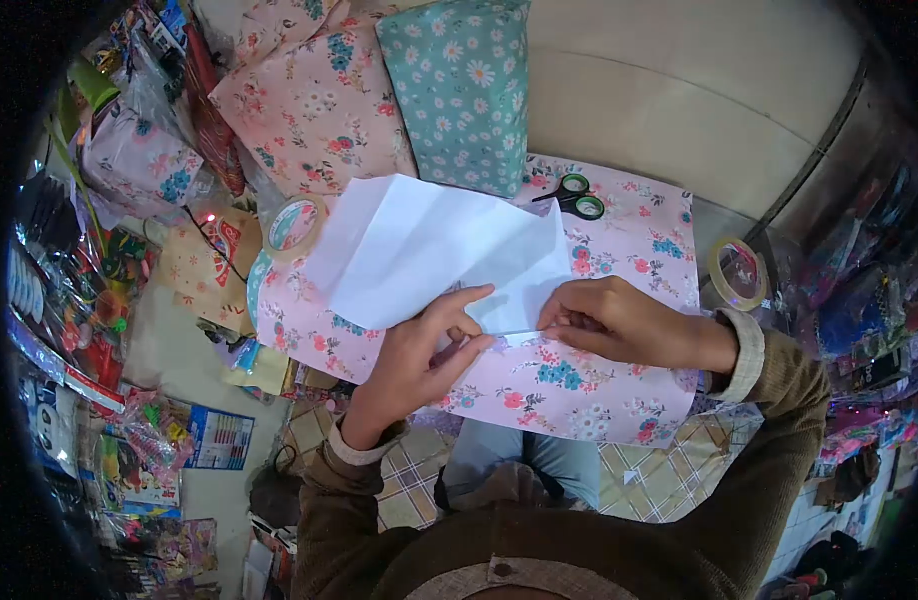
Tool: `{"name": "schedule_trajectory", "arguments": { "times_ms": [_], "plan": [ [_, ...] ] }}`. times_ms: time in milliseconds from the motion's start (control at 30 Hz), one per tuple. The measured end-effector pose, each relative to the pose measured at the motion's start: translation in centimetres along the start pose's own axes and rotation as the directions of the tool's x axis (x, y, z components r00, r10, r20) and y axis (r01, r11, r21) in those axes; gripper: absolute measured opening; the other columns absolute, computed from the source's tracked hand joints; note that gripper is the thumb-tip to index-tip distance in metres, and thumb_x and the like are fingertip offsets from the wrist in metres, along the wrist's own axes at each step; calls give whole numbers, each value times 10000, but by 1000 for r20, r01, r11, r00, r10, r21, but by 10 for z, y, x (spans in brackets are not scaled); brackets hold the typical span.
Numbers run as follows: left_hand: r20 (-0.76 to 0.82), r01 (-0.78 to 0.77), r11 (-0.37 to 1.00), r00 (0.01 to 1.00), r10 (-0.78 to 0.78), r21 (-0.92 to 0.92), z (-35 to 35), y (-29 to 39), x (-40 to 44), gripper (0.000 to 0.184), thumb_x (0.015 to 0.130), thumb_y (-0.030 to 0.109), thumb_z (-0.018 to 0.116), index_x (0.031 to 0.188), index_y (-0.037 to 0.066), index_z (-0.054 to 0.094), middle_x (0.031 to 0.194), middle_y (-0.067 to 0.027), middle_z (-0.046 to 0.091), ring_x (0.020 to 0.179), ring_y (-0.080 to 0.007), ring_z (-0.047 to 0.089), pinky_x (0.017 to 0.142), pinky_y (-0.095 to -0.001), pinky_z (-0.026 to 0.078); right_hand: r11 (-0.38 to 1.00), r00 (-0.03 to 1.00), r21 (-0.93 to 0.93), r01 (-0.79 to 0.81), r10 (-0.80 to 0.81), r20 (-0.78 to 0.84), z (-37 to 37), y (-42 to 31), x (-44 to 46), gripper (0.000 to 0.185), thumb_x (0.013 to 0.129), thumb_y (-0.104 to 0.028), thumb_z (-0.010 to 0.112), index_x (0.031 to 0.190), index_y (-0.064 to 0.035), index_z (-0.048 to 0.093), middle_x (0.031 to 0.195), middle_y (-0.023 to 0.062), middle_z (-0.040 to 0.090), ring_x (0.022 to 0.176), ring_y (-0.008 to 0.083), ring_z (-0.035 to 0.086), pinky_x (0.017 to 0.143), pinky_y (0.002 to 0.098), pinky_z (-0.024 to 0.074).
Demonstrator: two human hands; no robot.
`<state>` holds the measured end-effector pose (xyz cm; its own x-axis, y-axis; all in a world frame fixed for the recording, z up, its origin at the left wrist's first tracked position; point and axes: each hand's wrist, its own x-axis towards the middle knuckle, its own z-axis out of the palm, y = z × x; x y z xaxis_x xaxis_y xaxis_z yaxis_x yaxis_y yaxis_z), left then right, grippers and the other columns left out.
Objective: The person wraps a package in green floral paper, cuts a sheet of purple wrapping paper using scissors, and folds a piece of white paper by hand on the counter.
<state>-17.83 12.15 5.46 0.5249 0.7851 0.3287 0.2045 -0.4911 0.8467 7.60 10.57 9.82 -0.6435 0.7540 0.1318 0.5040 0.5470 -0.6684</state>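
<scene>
White-backed wrapping paper (419,250) lies folded in front of me, with a narrow fold along its near edge. My left hand (424,345) pinches that edge between thumb and fingers, the index finger stretched over the white side. At the edge's right end, my right hand (614,320) has its thumb and fingertips pressed together on the paper. Under it all is a pink floral sheet (619,390). Black-and-green scissors (579,197) rest beyond the white paper, to its right.
A pink floral wrapped parcel (319,120) and a teal daisy-print parcel (459,95) are at the back. A tape roll (294,228) lies left, another tape roll (737,272) right. Packaged goods crowd both sides; a blue card of pens (219,437) is at lower left.
</scene>
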Motion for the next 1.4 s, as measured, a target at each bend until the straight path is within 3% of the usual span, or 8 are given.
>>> {"name": "schedule_trajectory", "arguments": {
  "times_ms": [33,267,533,733,1033,1133,1233,1400],
  "plan": [
    [-4,-160,983,987,161,86,0,-8,4,503,807,2,682,1283,43,523,716,-29,613,638,-125,565,580,-259,440,997,998,37,-65,64,24,-4,-5,0,101,868,-79,632,920,5,613,727,109,576,651,200,580,613,304,459],
    [65,-163,982,985,158,91,-6,-3,7,498,794,-4,679,1270,86,562,743,-42,615,688,-146,553,637,-279,447,922,990,361,-139,126,59,-7,14,4,96,860,-72,687,934,-17,661,716,-32,591,656,11,504,539,204,370],
    [117,-201,962,976,181,185,-11,-1,7,330,788,16,682,1105,108,694,756,-59,592,721,-164,525,662,-286,453,958,995,273,-85,97,-31,-1,14,2,113,823,-80,730,911,-20,692,780,-3,603,656,33,511,555,195,379],
    [139,-32,992,990,16,120,-8,4,3,263,782,22,663,1041,44,708,784,-51,584,739,-160,474,724,-294,404,967,995,246,-66,82,-52,1,14,2,109,816,-73,736,904,-22,698,780,6,583,667,40,507,564,204,383],
    [144,-230,959,967,208,162,-9,-9,4,299,806,-24,600,1060,99,698,770,-44,527,708,-160,528,589,-283,435,987,996,152,-43,53,-65,2,12,2,118,822,-116,724,896,-35,679,719,31,561,626,89,480,556,248,385],
    [127,-282,932,958,258,229,-7,-12,1,356,768,-23,610,1070,138,706,793,-25,514,769,-177,534,664,-300,427,993,997,104,-47,53,-52,2,12,0,121,821,-108,725,902,-31,678,729,34,563,633,91,490,561,251,394],
    [174,-422,698,900,400,579,-1,-7,-4,409,717,25,634,1079,198,713,828,-1,497,835,-187,518,754,-335,391,986,994,153,-64,76,-72,3,11,1,116,801,-84,737,893,-29,693,746,26,577,637,86,474,554,249,362],
    [162,-397,619,902,401,677,1,-3,-7,467,654,74,652,1063,285,730,817,36,499,858,-189,496,717,-339,356,993,993,122,-1,15,-114,7,18,0,114,788,-71,746,883,-27,701,751,29,586,632,97,471,551,253,353]
  ]
}}
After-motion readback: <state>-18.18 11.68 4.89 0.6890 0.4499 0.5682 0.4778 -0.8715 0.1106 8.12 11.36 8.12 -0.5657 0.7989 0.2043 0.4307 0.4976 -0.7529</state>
